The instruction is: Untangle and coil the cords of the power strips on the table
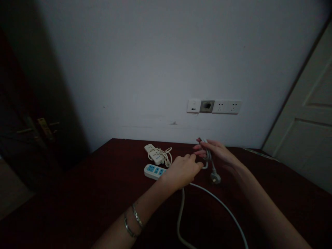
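A grey-white power cord (208,154) is gathered in loops in my right hand (218,150), whose fingers are curled around it. From these loops hangs a grey plug (215,178), its prongs facing down and left. My left hand (183,168) is beside the coil, palm down with fingers bent. Its thumb and fingers meet the lower cord near the loops, though the grip is partly hidden. Below my left arm and hand lies a white power strip (153,171) with blue sockets; its right end is covered by the hand.
Behind it rests another white power strip (154,154) with its own cord bundled. Two cables, one beige (181,218) and one white (223,204), run toward the front of the dark red table (103,193). Wall sockets (226,107) sit above the table, and doors flank both sides.
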Demonstrator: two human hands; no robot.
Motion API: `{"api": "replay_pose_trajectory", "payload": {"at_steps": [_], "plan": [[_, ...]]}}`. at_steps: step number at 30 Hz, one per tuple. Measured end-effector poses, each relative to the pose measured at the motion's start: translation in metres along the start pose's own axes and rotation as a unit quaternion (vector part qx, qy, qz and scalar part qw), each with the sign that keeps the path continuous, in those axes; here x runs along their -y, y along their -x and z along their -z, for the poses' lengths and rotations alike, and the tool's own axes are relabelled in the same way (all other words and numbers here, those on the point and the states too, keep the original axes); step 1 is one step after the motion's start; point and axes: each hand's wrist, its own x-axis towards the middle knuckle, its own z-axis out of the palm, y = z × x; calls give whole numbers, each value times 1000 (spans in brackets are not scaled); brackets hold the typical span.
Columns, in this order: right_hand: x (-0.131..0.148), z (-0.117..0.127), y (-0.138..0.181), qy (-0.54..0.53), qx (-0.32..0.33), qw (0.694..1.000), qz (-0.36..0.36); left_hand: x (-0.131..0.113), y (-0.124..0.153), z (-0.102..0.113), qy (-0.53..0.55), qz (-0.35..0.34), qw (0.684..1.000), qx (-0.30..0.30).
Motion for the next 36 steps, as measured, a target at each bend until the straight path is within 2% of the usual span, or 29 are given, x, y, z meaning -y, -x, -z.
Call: {"api": "replay_pose_trajectory", "payload": {"at_steps": [3,6,10,13,16,21,24,26,32,36], "plan": [[-9,-4,1,47,79,996,-8,0,2,22,-22,-41,997,-66],[-14,-6,4,74,173,982,-3,4,4,36,-14,-22,994,-105],[-11,-11,12,83,249,965,-23,18,5,41,49,17,990,-133],[-7,-15,19,78,282,956,-25,33,4,38,157,32,976,-148],[-6,-18,23,82,298,950,-30,42,2,33,321,58,938,-116],[-5,-27,31,93,360,928,0,47,-2,24,566,82,819,36],[-1,-33,36,109,341,933,30,52,-4,18,645,89,757,59],[2,-37,37,93,313,945,29,56,-4,14,674,86,731,61],[-5,-39,27,-28,273,962,17,63,-2,8,702,85,702,78],[-12,-37,20,-104,243,964,10,63,-7,3,714,130,687,38]]}}
